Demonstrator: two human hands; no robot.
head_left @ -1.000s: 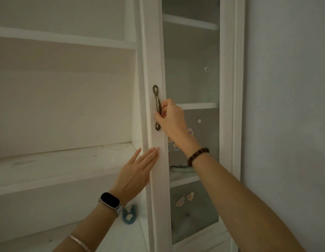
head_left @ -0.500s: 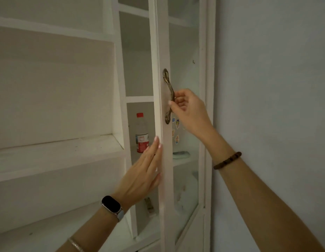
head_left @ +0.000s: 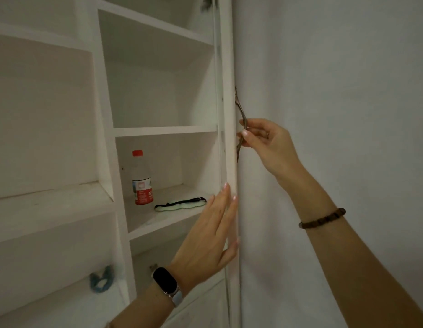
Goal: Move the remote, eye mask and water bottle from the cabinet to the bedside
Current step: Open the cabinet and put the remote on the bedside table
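Observation:
A clear water bottle with a red cap and red label stands upright at the back left of a white cabinet shelf. To its right lies a pale green eye mask with a black strap. A small dark object on the shelf below is too blurred to name. The cabinet door stands swung open, edge-on. My right hand grips its metal handle. My left hand presses flat against the door's edge with straight fingers.
Bare white shelves fill the cabinet's left bay and upper compartments. A blue-green looped thing lies on a low left shelf. A plain grey wall runs along the right, close behind the open door.
The door has swung from nearly closed to fully open toward the right wall, both hands moving with it. The bottle and eye mask came into plain view.

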